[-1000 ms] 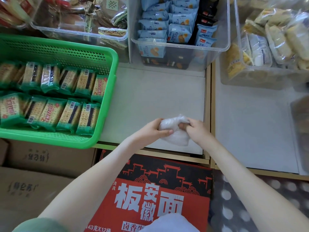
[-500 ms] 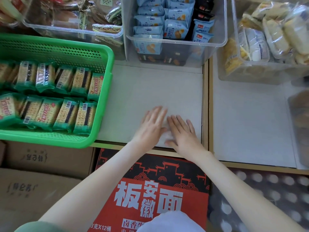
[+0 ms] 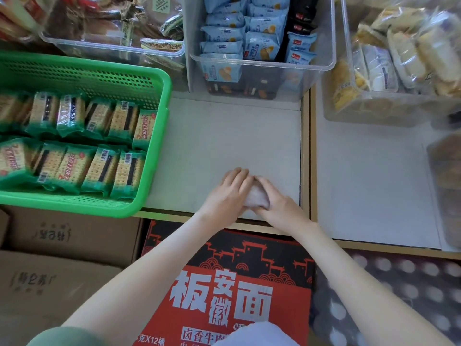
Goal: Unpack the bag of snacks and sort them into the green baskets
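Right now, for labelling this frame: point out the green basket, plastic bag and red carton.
green basket [image 3: 62,202], head view, front rim.
plastic bag [image 3: 257,196], head view, crumpled middle.
red carton [image 3: 224,283], head view, printed top.

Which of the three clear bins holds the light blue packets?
The middle clear bin: light blue packets fill it, while the left bin holds brownish snacks and the right bin pale yellowish packs.
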`<state>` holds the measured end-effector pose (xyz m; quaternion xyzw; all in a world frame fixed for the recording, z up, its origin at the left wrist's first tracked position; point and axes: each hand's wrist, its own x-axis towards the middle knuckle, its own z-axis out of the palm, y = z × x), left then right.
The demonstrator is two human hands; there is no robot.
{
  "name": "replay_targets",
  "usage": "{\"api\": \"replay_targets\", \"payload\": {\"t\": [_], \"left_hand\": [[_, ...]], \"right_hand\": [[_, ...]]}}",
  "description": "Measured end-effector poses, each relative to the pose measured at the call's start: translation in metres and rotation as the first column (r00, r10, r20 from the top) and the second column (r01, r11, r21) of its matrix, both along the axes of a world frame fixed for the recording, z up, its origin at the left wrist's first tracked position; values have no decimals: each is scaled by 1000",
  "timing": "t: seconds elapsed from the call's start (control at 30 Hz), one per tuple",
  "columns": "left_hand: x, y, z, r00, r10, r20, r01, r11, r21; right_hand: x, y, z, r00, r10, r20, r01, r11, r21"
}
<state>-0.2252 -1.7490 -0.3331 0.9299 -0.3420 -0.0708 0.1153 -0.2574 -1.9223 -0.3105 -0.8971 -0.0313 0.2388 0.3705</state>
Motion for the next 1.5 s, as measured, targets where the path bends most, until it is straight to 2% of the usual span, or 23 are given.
{"api": "replay_targets", "payload": {"t": [0.03,0.07,0.1,0.13,0.17,0.2,0.23,0.3,0.33,0.37,0.43,0.5,0.57,0.67,0.73,0.8,0.83,1.0,1.1,1.3,1.5], "left_hand": [[2,0,5,994,73,-82,-84,986,-144],[6,-2,16,963,140,-231,-197,949,-245],[10,-6,26,876,190,-443,-323,913,-247],[14,-7,24,771,243,-589,-429,881,-198],[16,-9,21,717,264,-645,-441,889,-126],[14,-9,19,702,274,-657,-414,908,-64],[12,-8,17,724,299,-622,-375,927,10],[9,-4,8,875,291,-386,-297,954,45],[9,-2,6,918,261,-298,-262,964,39],[9,-1,8,938,225,-265,-210,974,83],[9,-2,14,935,186,-301,-122,968,219],[9,-3,16,891,235,-389,-151,961,233],[5,-1,12,846,294,-446,-245,955,164],[-5,0,12,916,239,-323,-248,969,14],[-11,2,16,974,86,-210,-102,993,-66],[-17,7,7,994,-20,-109,15,999,-48],[-21,9,4,994,-33,-104,31,999,-25],[-32,11,15,994,48,-94,-49,999,-15],[-39,8,24,997,78,1,-78,997,-18],[-65,1,41,987,142,80,-140,990,-26],[-88,2,56,982,187,-3,-187,982,-12]], "right_hand": [[2,-3,3,994,-101,-42,104,993,62],[6,-6,4,977,-203,-69,209,972,111],[10,-10,2,948,-302,-100,315,936,158],[13,-12,0,924,-359,-128,379,906,189],[15,-12,-2,914,-371,-163,398,898,187],[16,-9,-5,928,-338,-158,359,924,134],[15,-5,-9,957,-275,-90,278,960,28],[12,3,-14,982,-140,130,162,970,-183],[10,6,-15,976,-103,194,145,966,-216],[8,7,-14,978,-84,191,123,971,-203],[3,4,-14,993,-42,110,59,987,-150],[-2,-1,-11,999,50,9,-48,984,-174],[-5,-5,-8,994,102,-44,-109,973,-202],[-9,-4,-2,989,141,-47,-148,960,-238],[-15,-2,2,992,122,-11,-121,963,-242],[-19,-1,5,995,94,36,-82,962,-261],[-21,0,6,994,100,55,-80,953,-291],[-29,8,9,988,107,115,-58,929,-364],[-37,13,15,983,92,157,-29,930,-365],[-53,24,31,957,59,284,65,911,-408],[-72,28,42,942,2,336,133,915,-380]]}}
